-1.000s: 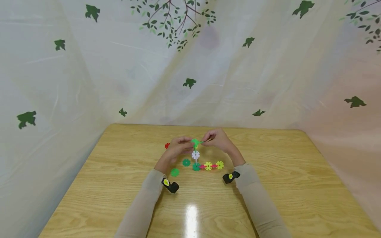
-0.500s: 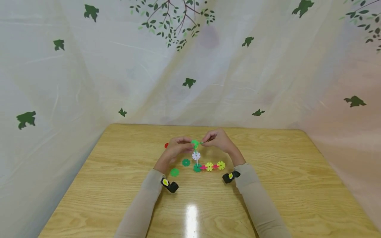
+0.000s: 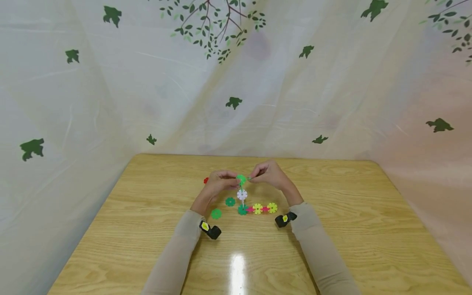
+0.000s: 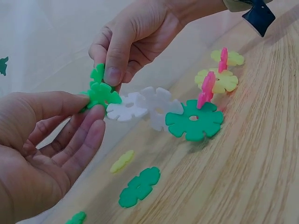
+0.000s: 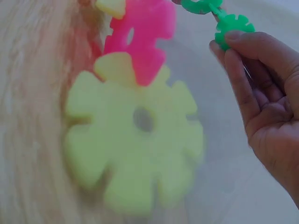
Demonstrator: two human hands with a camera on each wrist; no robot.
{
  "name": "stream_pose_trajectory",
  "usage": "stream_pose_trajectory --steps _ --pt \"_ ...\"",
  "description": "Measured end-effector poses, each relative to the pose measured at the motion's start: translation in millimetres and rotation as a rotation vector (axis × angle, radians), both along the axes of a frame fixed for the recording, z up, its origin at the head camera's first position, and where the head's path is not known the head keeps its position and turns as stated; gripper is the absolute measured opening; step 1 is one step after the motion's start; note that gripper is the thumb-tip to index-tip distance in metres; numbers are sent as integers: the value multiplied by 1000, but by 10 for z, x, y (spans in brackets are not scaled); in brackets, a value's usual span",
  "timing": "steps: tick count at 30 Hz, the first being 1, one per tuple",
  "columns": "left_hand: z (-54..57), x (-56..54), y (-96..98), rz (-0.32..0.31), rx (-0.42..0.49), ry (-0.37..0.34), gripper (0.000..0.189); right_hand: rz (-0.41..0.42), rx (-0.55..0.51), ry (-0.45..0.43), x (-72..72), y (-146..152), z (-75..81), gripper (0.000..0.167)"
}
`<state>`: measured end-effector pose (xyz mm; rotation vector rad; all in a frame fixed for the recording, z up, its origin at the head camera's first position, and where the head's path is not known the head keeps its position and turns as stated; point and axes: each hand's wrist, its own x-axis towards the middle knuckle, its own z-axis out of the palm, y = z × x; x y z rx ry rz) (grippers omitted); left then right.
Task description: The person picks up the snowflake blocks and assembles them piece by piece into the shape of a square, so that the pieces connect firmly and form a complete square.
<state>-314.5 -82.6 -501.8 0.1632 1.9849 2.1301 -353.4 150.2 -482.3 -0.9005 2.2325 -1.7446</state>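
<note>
Both hands work at one end of a chain of slotted plastic discs. My left hand (image 3: 220, 182) pinches a bright green disc (image 4: 103, 94) between thumb and fingers. Facing it, my right hand (image 3: 271, 174) pinches a second bright green disc (image 5: 233, 29), which meets the first edge to edge at an angle. From there the chain runs through white discs (image 4: 160, 106) to a dark green disc (image 4: 194, 120). A row of pink discs (image 4: 207, 90) and yellow discs (image 3: 257, 209) continues to the right, a yellow one looming large in the right wrist view.
Left of the chain lie a loose dark green disc (image 3: 230, 201) and a loose bright green disc (image 3: 216, 213). A red disc (image 3: 206, 180) shows partly behind the left hand. A yellow disc (image 4: 122, 162) lies below the chain. A patterned curtain (image 3: 184, 102) hangs behind the wooden table (image 3: 332, 246).
The chain's lower row has shifted slightly toward the person, after swinging a little right and back. Both hands keep their pinch on the bright green discs and have barely moved.
</note>
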Motion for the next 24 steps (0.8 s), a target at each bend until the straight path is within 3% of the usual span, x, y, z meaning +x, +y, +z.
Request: stream_pose_trajectory --steps 11,19,24 --pt "24 3 2 -3 6 -29 23 -11 10 -13 36 -29 27 5" --pt "52 -2 -26 -31 9 -32 18 -7 -18 -28 12 -46 -8 17" --pt "55 -23 -34 -40 17 -49 18 1 -13 -23 0 -53 -22 4"
